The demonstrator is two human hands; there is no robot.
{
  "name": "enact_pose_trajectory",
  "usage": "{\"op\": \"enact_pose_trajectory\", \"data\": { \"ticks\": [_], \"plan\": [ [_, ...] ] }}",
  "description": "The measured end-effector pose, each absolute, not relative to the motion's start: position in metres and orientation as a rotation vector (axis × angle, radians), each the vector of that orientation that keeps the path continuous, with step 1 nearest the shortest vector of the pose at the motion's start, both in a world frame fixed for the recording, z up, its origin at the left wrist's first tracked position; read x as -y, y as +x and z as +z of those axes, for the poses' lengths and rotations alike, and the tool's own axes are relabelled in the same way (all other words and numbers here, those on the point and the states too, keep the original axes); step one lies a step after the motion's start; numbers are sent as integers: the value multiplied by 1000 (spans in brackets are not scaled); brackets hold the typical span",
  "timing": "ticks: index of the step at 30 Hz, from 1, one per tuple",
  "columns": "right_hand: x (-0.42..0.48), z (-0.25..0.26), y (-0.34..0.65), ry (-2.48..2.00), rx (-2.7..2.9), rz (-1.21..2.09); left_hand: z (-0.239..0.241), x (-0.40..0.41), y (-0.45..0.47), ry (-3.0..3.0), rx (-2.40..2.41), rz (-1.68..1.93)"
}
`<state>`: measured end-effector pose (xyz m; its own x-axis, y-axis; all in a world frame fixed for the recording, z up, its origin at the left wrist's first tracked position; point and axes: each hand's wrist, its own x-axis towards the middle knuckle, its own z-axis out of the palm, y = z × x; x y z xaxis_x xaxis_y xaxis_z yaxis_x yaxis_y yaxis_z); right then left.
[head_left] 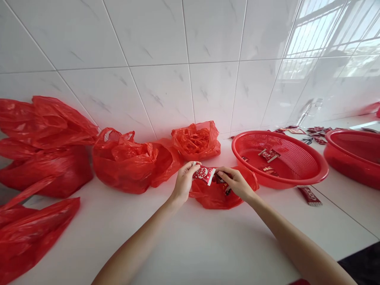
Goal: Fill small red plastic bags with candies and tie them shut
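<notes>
My left hand is closed on a small red-and-white candy packet, pinched at its left end between thumb and fingers. Beside it, my right hand pinches a dark snack packet, mostly hidden by the fingers. Both hands are over an opened red plastic bag on the white counter. Inside the bag, below my right hand, a dark packet with yellow partly shows. To the right stands a red perforated basket with a few red packets in it.
Several full red plastic bags line the left side against the tiled wall. A dark red packet lies before the basket. Farther right are a second red basket, scattered packets, scissors and a clear bottle.
</notes>
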<state>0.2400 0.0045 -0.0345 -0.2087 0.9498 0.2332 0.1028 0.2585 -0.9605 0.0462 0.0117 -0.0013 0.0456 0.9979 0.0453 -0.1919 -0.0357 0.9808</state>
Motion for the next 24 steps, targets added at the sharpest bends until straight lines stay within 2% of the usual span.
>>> {"op": "enact_pose_trajectory", "data": {
  "ticks": [8,12,20,24],
  "plan": [
    [-3,-31,246,-1130,1369,1160,-8,-11,43,1367,-1084,896],
    [-3,-30,251,-1106,1479,983,-12,-13,42,1483,-1143,713],
    [-6,-37,256,-1183,1769,697,-26,-21,40,1550,-1208,775],
    [-5,-37,257,-1227,1823,679,-31,-26,37,1540,-1199,847]
  ]
}}
